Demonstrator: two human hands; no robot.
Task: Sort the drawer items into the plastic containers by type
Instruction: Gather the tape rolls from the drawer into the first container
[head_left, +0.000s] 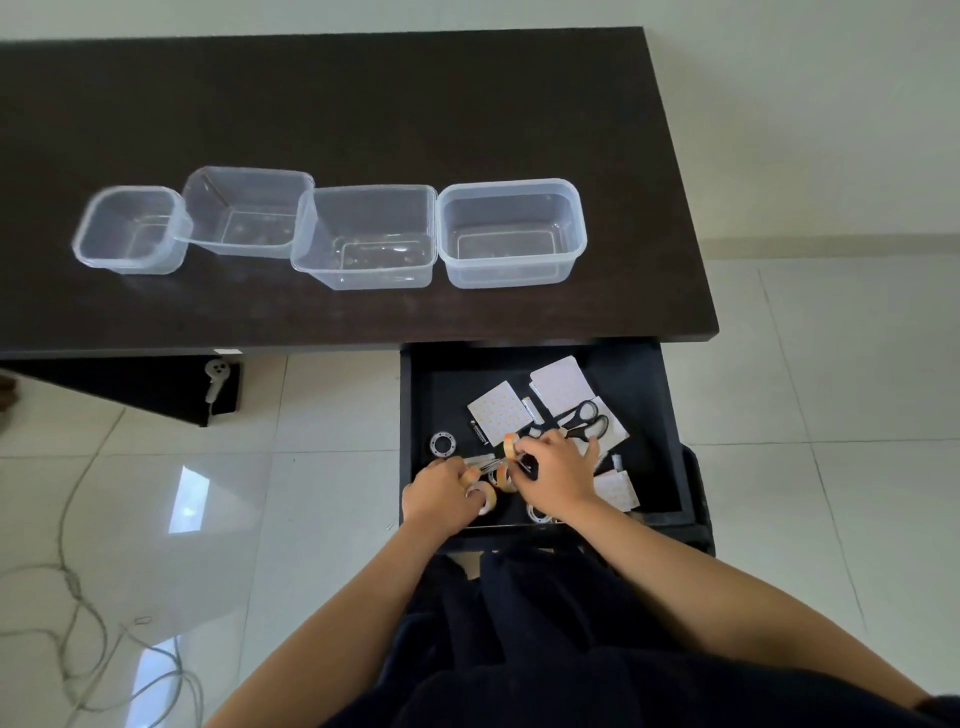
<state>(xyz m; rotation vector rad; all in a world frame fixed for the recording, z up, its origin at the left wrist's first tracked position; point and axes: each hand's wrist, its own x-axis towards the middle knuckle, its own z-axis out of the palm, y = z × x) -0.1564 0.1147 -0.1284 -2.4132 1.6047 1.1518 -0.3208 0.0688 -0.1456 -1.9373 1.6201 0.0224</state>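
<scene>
The open dark drawer (665, 415) below the table edge holds tape rolls, white cards (500, 406), black-handled scissors (586, 420) and a clear tape roll (443, 444). My left hand (439, 499) is inside the drawer, closed around a pale tape roll (485, 498). My right hand (558, 475) grips an orange-tinted tape roll (511, 446) just above the clutter. Several see-through plastic containers stand in a row on the table: a small one (130, 228), two middle ones (247, 210) (366, 236) and a right one (511, 231). All look bare inside.
The dark wooden table (363, 104) runs across the upper view. Its right edge ends near a white tiled floor (831, 415). Loose cables (72, 613) lie on the floor at lower left. A white plug (215, 376) hangs under the table.
</scene>
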